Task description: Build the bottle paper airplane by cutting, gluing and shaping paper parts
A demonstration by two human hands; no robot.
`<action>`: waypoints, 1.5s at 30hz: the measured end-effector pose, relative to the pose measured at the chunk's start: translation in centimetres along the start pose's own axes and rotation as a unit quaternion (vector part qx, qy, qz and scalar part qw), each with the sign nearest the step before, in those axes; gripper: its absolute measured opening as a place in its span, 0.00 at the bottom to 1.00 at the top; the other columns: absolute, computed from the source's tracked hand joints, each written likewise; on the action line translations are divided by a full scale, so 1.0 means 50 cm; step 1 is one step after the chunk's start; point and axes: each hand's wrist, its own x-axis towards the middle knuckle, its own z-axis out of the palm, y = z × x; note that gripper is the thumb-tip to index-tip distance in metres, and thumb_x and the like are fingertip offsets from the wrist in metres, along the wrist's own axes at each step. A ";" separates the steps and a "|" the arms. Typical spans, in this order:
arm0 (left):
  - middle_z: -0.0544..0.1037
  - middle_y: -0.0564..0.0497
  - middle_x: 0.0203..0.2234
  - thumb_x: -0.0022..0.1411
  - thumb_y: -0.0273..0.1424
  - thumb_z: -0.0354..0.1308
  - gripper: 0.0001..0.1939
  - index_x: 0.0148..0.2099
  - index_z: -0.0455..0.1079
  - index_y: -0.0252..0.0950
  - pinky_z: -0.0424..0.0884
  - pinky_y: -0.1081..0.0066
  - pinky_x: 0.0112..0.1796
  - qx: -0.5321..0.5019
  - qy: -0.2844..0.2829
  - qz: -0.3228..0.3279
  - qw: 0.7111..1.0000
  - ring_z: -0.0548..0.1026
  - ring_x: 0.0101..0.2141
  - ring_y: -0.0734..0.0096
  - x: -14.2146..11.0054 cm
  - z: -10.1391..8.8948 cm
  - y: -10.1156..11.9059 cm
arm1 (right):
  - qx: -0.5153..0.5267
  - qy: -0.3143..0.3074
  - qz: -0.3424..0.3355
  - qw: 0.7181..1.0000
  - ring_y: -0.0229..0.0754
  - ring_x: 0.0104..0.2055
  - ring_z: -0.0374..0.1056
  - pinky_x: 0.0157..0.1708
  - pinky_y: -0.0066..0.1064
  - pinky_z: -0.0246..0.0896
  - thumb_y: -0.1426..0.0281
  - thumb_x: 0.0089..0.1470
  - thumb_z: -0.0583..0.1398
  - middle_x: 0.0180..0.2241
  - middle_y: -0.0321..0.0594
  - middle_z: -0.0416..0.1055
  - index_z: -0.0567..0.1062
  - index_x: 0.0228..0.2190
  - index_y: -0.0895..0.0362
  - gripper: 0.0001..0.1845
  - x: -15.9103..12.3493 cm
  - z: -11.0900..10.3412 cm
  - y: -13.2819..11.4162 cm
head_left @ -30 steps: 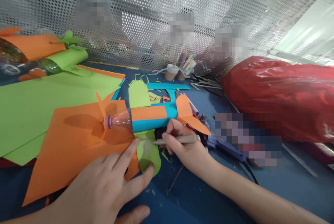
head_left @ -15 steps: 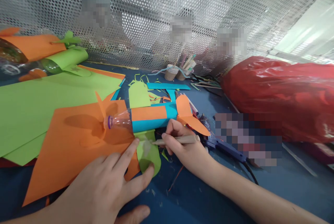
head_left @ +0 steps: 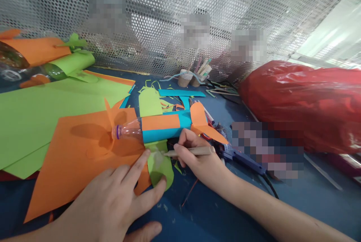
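Note:
A plastic bottle (head_left: 132,127) wrapped in blue and orange paper lies on its side, made up as a plane. It has an orange propeller at its purple-ringed neck and orange tail pieces (head_left: 199,116). Green paper wings stick out from both sides. My right hand (head_left: 197,155) grips a pale beige marker (head_left: 196,151), its tip at the near green wing (head_left: 160,166). Spread flat, my left hand (head_left: 118,193) rests its fingertips on that wing's left side and near edge. Orange paper (head_left: 70,151) lies partly beneath the bottle and my left hand.
Green sheets (head_left: 50,110) are stacked at the left, near other paper-covered bottles (head_left: 76,61). Paper scraps and a blue strip (head_left: 182,93) lie behind the plane. A blue glue gun (head_left: 244,161) with a cable is to the right. Pen cups (head_left: 185,78) and a red bag (head_left: 296,99) stand farther back.

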 end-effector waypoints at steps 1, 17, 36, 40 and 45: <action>0.71 0.36 0.51 0.70 0.44 0.42 0.22 0.61 0.65 0.50 0.74 0.59 0.28 0.001 -0.001 -0.002 1.000 0.76 0.38 0.50 -0.001 0.001 0.001 | -0.003 0.002 0.000 1.000 0.33 0.19 0.54 0.21 0.26 0.50 0.69 0.56 0.56 0.17 0.25 0.58 0.60 0.24 0.52 0.10 0.001 -0.001 0.000; 0.71 0.37 0.52 0.70 0.43 0.41 0.22 0.61 0.66 0.51 0.73 0.59 0.28 -0.003 0.003 -0.006 1.000 0.76 0.38 0.50 -0.003 -0.003 0.003 | -0.029 0.026 -0.003 0.999 0.35 0.20 0.55 0.23 0.29 0.52 0.69 0.53 0.55 0.17 0.26 0.58 0.59 0.23 0.52 0.10 0.002 -0.001 -0.006; 0.72 0.39 0.52 0.71 0.44 0.41 0.22 0.61 0.66 0.52 0.72 0.60 0.30 -0.004 -0.014 -0.015 1.000 0.75 0.38 0.51 -0.001 -0.007 0.006 | -0.030 0.028 -0.016 0.999 0.36 0.23 0.59 0.25 0.29 0.55 0.69 0.56 0.55 0.18 0.27 0.59 0.59 0.24 0.52 0.10 0.000 0.000 -0.002; 0.71 0.38 0.53 0.71 0.44 0.41 0.22 0.61 0.65 0.52 0.72 0.60 0.31 -0.005 -0.033 -0.019 0.999 0.75 0.39 0.50 0.000 -0.011 0.007 | -0.044 0.024 -0.020 0.999 0.37 0.23 0.59 0.26 0.29 0.56 0.68 0.56 0.55 0.18 0.28 0.59 0.59 0.24 0.52 0.11 0.002 0.000 0.001; 0.72 0.40 0.52 0.70 0.45 0.43 0.22 0.62 0.65 0.52 0.72 0.61 0.30 -0.012 -0.004 -0.012 1.000 0.75 0.38 0.52 -0.004 -0.002 0.003 | -0.043 0.020 -0.017 0.999 0.36 0.22 0.59 0.24 0.29 0.53 0.68 0.56 0.56 0.18 0.27 0.58 0.59 0.24 0.52 0.11 0.002 0.000 -0.003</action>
